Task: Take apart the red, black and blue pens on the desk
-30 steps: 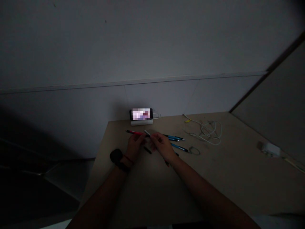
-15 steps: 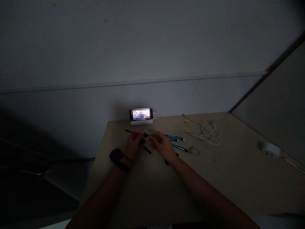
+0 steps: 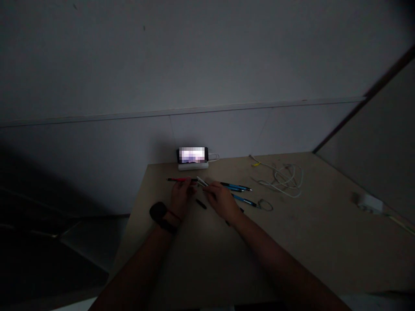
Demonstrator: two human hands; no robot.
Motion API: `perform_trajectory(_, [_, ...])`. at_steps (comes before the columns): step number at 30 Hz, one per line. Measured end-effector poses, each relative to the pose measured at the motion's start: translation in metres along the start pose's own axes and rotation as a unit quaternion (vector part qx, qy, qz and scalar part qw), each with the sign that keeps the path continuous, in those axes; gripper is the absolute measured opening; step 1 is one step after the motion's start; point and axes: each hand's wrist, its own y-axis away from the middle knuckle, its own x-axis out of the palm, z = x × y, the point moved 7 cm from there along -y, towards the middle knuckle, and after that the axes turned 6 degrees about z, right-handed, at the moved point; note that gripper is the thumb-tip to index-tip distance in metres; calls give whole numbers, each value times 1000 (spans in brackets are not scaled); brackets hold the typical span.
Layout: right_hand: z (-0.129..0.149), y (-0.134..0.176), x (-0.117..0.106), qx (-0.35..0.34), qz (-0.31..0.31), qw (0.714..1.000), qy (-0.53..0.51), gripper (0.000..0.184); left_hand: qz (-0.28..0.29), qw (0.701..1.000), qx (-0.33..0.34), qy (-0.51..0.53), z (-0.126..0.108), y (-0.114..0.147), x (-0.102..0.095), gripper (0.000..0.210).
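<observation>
Unreadably pixelated, the phone (image 3: 193,155) glows beyond the red pen (image 3: 178,179).

plastic-looking red pen (image 3: 177,179), smooth matt tabletop (image 3: 324,211)

Dim exposure; phone screen (image 3: 193,154) brightest, pixelated, soft shadow at its 9 o'clock; frame near-black toward 8 o'clock

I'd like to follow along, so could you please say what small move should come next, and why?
Probably bring the right hand to the black end of the red pen: the left hand holds the pen, and that end faces the right hand. Whether the right hand holds anything is unclear.
</observation>
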Motion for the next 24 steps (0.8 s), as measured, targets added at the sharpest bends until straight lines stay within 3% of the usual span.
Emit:
perform_trajectory(17, [3, 2, 13, -3, 80, 987, 138, 27, 6, 1000, 5, -10, -2, 1, 2, 41])
perform_trajectory(24, [3, 3, 14, -7, 74, 987, 144, 30, 3, 1000, 0, -19, -1, 2, 1, 42])
